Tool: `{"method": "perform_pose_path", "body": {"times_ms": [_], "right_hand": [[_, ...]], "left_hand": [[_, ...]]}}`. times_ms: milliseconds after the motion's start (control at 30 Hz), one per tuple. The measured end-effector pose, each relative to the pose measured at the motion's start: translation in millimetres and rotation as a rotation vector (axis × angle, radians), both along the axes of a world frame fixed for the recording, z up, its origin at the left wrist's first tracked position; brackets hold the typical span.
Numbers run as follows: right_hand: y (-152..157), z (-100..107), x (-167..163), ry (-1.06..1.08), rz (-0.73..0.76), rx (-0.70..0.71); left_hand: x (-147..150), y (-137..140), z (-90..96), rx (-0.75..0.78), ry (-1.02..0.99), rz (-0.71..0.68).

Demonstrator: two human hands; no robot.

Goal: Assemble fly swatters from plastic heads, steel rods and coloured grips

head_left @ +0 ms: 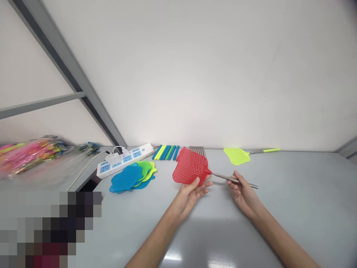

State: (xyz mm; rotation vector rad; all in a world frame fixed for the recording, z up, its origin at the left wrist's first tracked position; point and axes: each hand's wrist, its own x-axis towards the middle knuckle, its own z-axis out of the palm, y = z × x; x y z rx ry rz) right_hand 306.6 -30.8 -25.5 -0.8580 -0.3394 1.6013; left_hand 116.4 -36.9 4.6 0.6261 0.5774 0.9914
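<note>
A red fly swatter head (191,166) full of small holes is tilted above the table, its lower edge pinched by my left hand (189,195), thumb in front. From its neck a silver telescopic metal rod (253,185) runs to the right. My right hand (242,191) is closed around that rod near its middle, and the rod's bare end sticks out past the fingers. Behind the red head, several metal rods (198,149) lie side by side, partly covered. A complete yellow-green fly swatter (237,156) lies at the back right.
Several blue, green and yellow grip sleeves (166,152) lie in a row near the wall. Left of them are a white power strip (124,160) with a plugged-in cable and a pile of swatter heads (126,178). Plastic bags of colourful items (36,154) lie far left.
</note>
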Motion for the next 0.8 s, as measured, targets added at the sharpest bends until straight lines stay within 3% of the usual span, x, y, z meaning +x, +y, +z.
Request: {"method": "perform_pose_path", "body": {"times_ms": [433,800], "right_hand": [[-7,-3,-13,0.029,-0.008,0.024],[-15,1,-22,0.029,0.113,-0.018]], "left_hand": [[6,-5,-6.3,-0.038,-0.016,0.042],[4,0,-11.4,-0.019,0.313,0.207]]}}
